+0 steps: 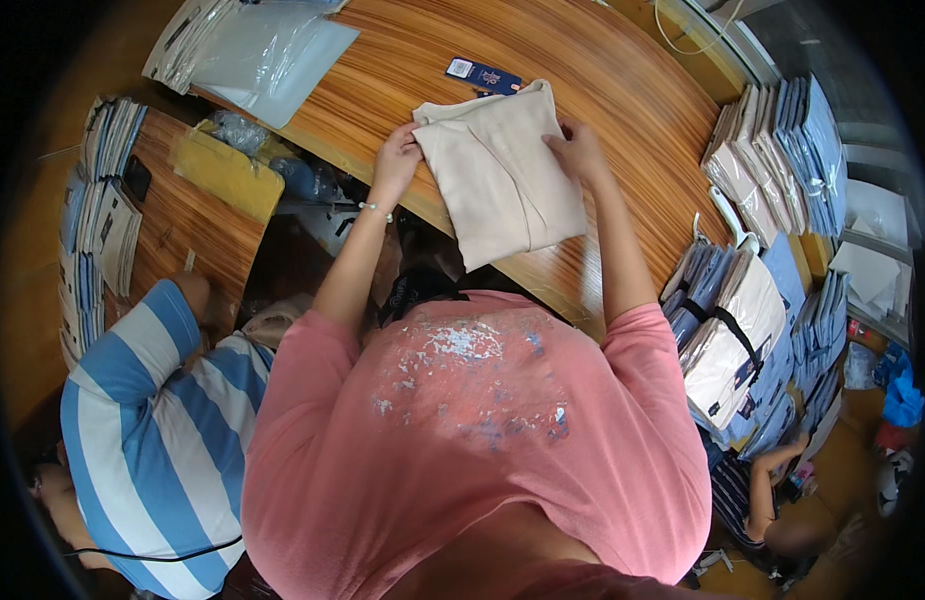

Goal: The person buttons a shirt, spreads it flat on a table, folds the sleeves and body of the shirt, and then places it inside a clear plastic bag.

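Note:
A folded beige garment (pixel 498 180), most likely trousers, lies flat on the wooden table in front of me, its near corner reaching over the table's front edge. My left hand (pixel 396 162) pinches its upper left edge, thumb and fingers closed on the cloth. On the opposite side my right hand (pixel 580 153) grips the right edge, thumb on top and the other fingers partly hidden. Just beyond the garment's top edge lies a dark blue hang tag (pixel 483 75).
Plastic-bagged garments (pixel 253 60) lie at the far left. Stacks of folded clothes stand at left (pixel 108 190) and right (pixel 763 150), near a white-handled tool (pixel 728 215). A person in blue-and-white stripes (pixel 173 420) is at my left; another person's arm (pixel 768 485) shows lower right.

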The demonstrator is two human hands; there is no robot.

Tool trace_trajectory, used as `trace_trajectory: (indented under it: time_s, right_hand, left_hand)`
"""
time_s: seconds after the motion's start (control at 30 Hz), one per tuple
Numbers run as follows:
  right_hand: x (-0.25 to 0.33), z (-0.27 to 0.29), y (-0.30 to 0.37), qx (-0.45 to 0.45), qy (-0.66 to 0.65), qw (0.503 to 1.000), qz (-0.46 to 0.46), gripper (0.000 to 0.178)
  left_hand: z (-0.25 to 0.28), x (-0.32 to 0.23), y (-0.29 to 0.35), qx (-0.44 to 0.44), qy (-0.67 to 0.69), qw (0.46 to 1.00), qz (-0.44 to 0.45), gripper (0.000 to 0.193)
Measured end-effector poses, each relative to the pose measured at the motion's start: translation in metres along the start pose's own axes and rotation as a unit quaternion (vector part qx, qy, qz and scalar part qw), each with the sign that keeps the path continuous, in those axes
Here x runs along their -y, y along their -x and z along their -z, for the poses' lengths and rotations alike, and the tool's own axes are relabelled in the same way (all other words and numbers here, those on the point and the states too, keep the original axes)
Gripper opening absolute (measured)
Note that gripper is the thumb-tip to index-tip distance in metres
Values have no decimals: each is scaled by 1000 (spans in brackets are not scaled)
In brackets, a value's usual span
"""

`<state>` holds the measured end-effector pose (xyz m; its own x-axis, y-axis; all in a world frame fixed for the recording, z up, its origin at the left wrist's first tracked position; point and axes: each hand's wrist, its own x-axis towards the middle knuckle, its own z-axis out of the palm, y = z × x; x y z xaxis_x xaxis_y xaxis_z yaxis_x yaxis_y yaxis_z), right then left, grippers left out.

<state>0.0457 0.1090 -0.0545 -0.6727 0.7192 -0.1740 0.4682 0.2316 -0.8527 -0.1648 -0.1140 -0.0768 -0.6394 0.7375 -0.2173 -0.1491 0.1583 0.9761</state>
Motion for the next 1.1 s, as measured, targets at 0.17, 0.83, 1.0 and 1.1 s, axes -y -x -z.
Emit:
trace_trajectory:
  time_s: [0.17,0.83,1.0,1.1]
  right_hand:
    - [10,6,-21,21,-49,998,-31,19]
    - [22,29,-64,201,-118,941,-244,22]
    - [35,14,-45,73,-252,965,-19,21]
    - [21,11,-45,51,-363,930,-34,18]
  left_hand:
    - [-7,16,-7,-72,-42,991,-103,28]
    - [-17,-23,-42,-20,-255,961,-109,20]
    - [-7,-10,-44,-23,-224,972,-69,15]
    - [-3,-9,-42,56,-90,994,-8,10]
